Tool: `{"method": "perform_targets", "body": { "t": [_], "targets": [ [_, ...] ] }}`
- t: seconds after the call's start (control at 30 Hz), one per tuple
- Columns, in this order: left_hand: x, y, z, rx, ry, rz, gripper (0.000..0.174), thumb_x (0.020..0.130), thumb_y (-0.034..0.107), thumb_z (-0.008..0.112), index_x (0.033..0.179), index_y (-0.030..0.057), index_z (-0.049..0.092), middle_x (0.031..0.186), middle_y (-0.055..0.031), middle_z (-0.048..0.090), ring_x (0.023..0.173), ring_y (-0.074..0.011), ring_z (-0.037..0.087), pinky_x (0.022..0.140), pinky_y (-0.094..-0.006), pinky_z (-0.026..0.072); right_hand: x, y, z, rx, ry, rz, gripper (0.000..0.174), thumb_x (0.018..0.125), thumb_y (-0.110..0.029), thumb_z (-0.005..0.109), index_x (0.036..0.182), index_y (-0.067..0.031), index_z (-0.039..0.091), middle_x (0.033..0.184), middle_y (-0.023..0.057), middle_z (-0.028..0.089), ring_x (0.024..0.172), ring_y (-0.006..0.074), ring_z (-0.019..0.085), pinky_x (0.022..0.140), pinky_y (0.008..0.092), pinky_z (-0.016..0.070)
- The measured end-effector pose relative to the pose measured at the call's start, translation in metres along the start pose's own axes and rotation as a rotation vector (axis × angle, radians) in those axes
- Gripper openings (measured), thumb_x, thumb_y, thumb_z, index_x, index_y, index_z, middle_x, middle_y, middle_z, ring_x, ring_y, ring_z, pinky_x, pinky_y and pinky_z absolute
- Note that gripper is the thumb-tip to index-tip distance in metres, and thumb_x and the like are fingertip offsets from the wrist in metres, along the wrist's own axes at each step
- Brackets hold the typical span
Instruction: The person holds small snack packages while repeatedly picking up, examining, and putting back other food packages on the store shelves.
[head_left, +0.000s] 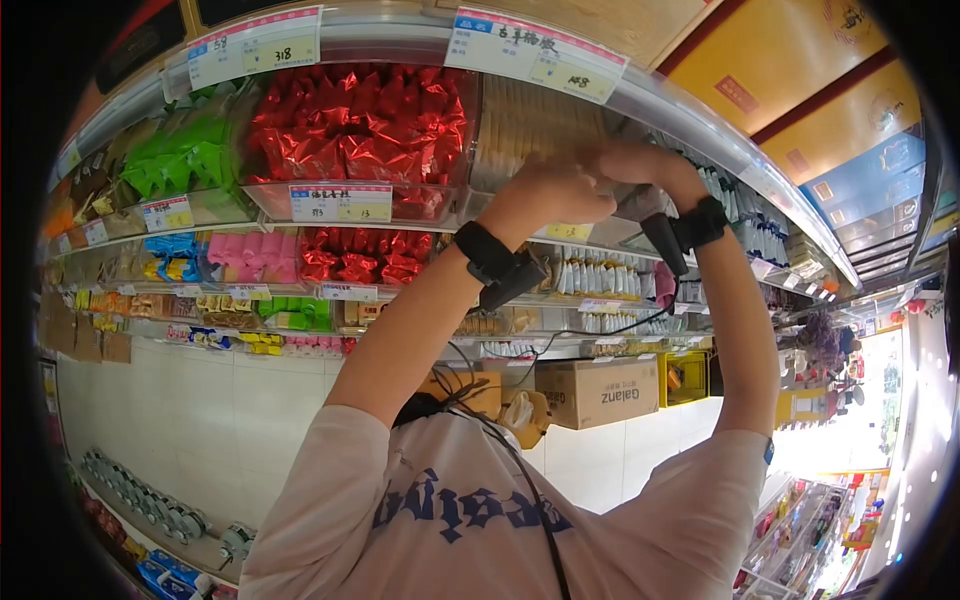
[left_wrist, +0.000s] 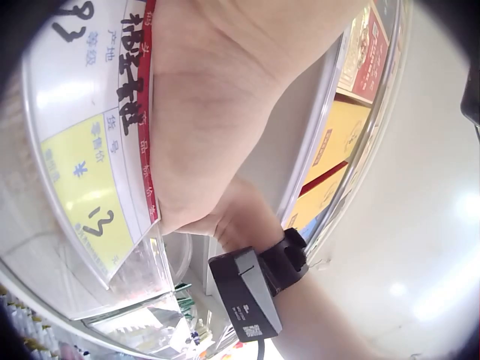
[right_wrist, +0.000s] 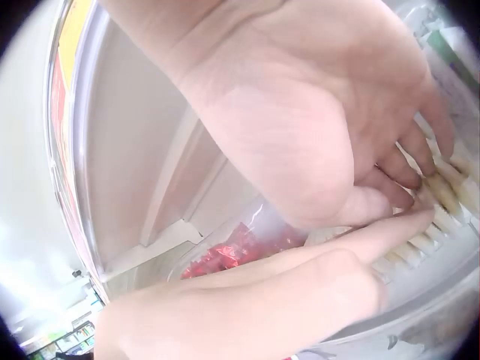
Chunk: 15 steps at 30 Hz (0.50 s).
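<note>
Both hands reach into a clear bin of narrow, pale wrapped packets standing in tight rows. My left hand leans over the bin's front edge; in the right wrist view one finger of it stretches straight along the packet tops. Palm down, my right hand is above the same rows, its fingers loosely bent and their tips among the packets. The two hands nearly meet there. A price tag on the bin front is beside the left wrist, whose fingers are hidden in the left wrist view.
Red foil-wrapped packets fill the bin to the left, with green ones beyond. A shelf rail with price tags runs above the hands. Lower shelves hold more small packets. A cardboard box stands on the floor below.
</note>
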<state>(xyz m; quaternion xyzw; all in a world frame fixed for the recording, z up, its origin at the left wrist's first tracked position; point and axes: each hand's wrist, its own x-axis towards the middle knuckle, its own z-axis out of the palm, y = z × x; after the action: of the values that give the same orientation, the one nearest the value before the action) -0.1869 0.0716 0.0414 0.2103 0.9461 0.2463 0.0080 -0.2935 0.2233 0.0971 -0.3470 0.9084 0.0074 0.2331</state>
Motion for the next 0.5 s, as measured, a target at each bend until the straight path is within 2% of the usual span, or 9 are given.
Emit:
{"method": "perform_targets", "body": {
  "t": [0.1,0.13,0.2,0.23,0.27,0.33,0.37,0.43,0.5],
  "targets": [
    [-0.003,0.001,-0.003,-0.034,0.033,0.0,0.058,0.092,0.047,0.041,0.114,0.0052,0.075,0.123,-0.0219,0.069,0.12,-0.04,0.062,0.107,-0.0498,0.0449,0.0,0.003,0.003,-0.066,0.003,-0.015,0.037,0.1,-0.025,0.049,0.125,-0.0005,0.06,0.13,0.0236,0.06,0.121,0.0364,0.058,0.104,0.0427,0.0442],
    [-0.002,0.002,-0.005,-0.035,0.02,0.0,0.057,0.092,0.046,0.043,0.112,0.0038,0.075,0.124,-0.0228,0.068,0.12,-0.04,0.062,0.106,-0.0503,0.0449,-0.002,0.001,0.002,-0.035,-0.001,0.003,0.038,0.1,-0.024,0.049,0.13,-0.0024,0.059,0.133,0.0233,0.058,0.123,0.037,0.057,0.103,0.0432,0.0446],
    [0.0,0.002,-0.006,-0.036,-0.005,-0.009,0.055,0.091,0.045,0.047,0.109,0.001,0.075,0.126,-0.0247,0.066,0.12,-0.0398,0.061,0.105,-0.0513,0.0448,-0.014,0.008,0.012,0.139,0.296,-0.111,0.038,0.1,-0.023,0.05,0.129,-0.0021,0.06,0.129,0.0238,0.061,0.122,0.0374,0.058,0.103,0.0436,0.0445],
    [-0.003,0.004,-0.007,-0.003,0.091,0.004,0.054,0.09,0.044,0.049,0.106,-0.0003,0.075,0.123,-0.0259,0.067,0.118,-0.04,0.062,0.104,-0.0514,0.0457,-0.024,-0.007,0.012,0.226,0.437,-0.175,0.037,0.099,-0.022,0.05,0.129,-0.002,0.061,0.127,0.024,0.062,0.122,0.0376,0.058,0.103,0.0438,0.0444],
    [-0.008,0.006,-0.006,0.029,0.185,0.013,0.053,0.089,0.044,0.051,0.103,-0.0017,0.075,0.12,-0.027,0.067,0.116,-0.0403,0.063,0.103,-0.0515,0.0466,-0.029,-0.021,0.004,0.243,0.392,0.057,0.035,0.095,-0.02,0.053,0.123,-0.0006,0.064,0.12,0.0246,0.066,0.118,0.0392,0.06,0.103,0.0442,0.0445],
    [-0.017,0.008,-0.001,0.001,0.376,0.06,0.053,0.088,0.044,0.057,0.098,-0.0057,0.074,0.11,-0.0291,0.069,0.109,-0.0409,0.065,0.098,-0.05,0.0502,-0.008,0.002,0.024,-0.056,0.298,-0.015,0.035,0.093,-0.019,0.054,0.12,0.0008,0.064,0.12,0.0255,0.067,0.115,0.0402,0.062,0.1,0.0452,0.0465],
    [-0.018,0.008,-0.002,-0.016,0.275,0.021,0.054,0.088,0.044,0.056,0.099,-0.0052,0.074,0.111,-0.0283,0.07,0.108,-0.0409,0.066,0.097,-0.0495,0.0507,-0.009,0.014,0.033,0.002,0.287,0.036,0.036,0.091,-0.018,0.055,0.119,0.0018,0.064,0.119,0.0261,0.067,0.11,0.0408,0.063,0.095,0.0462,0.0485],
    [-0.022,0.018,-0.02,-0.053,0.071,-0.05,0.056,0.089,0.046,0.054,0.1,-0.0043,0.075,0.112,-0.0268,0.07,0.107,-0.0409,0.066,0.096,-0.0484,0.0517,-0.025,-0.009,0.026,0.045,0.221,0.096,0.036,0.089,-0.017,0.056,0.118,0.0034,0.063,0.118,0.0272,0.066,0.105,0.0415,0.065,0.09,0.0471,0.0508],
    [-0.017,0.015,-0.015,-0.056,0.045,-0.049,0.058,0.09,0.048,0.052,0.106,-0.0033,0.074,0.118,-0.0262,0.068,0.111,-0.0406,0.065,0.099,-0.047,0.0508,-0.03,-0.02,0.014,0.012,0.104,0.102,0.036,0.089,-0.017,0.055,0.117,0.0045,0.062,0.117,0.0283,0.066,0.102,0.0415,0.066,0.088,0.047,0.0515]
  ]
}}
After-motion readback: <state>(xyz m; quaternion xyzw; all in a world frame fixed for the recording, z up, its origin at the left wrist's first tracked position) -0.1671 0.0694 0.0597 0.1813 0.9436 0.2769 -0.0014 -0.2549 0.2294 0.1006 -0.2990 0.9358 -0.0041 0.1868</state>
